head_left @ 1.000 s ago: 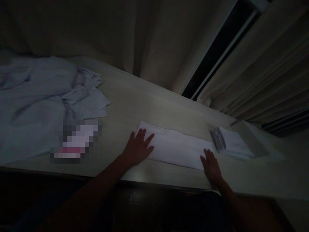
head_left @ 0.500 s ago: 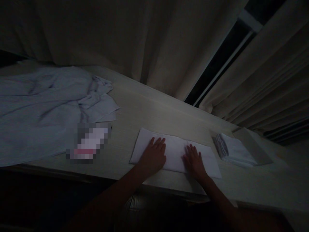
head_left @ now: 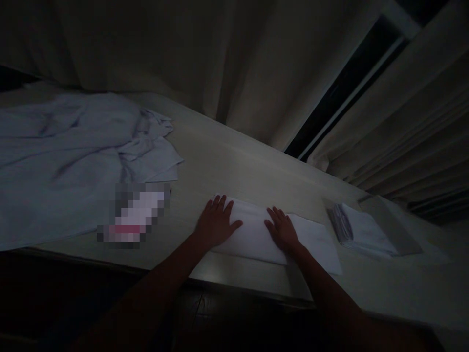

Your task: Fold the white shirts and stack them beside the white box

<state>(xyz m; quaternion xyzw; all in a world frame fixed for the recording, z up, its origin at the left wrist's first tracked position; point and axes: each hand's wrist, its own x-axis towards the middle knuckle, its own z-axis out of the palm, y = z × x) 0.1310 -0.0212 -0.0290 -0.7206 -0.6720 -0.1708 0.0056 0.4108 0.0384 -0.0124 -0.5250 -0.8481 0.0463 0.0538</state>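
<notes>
Near the lower middle of the frame, both hands lie flat on a folded white cloth point(head_left: 256, 234) that rests on the pale tabletop point(head_left: 234, 166). At the cloth's left end, the left hand point(head_left: 217, 224) is spread open, palm down, with the fingers fanned toward the upper part of the frame and the thumb stretched out to the right across the fabric. It grips nothing and only presses on the cloth. Just to its right, about the middle of the cloth, the right hand point(head_left: 282, 231) is also open and palm down, fingers together and pointing up and to the left; it too holds nothing. Both forearms reach in from the dark lower edge of the frame. To the right of the right hand, the cloth runs on bare toward the lower right.

Further right on the tabletop, well apart from the hands, sits a stack of folded white cloths point(head_left: 361, 233), with a flat grey tray point(head_left: 395, 230) just beside it. Toward the left of the frame a large rumpled white sheet point(head_left: 73, 156) covers the tabletop, and a blurred-out patch lies at its lower right edge, between the sheet and the left hand. Beige curtains point(head_left: 234, 58) hang across the upper frame behind the tabletop
</notes>
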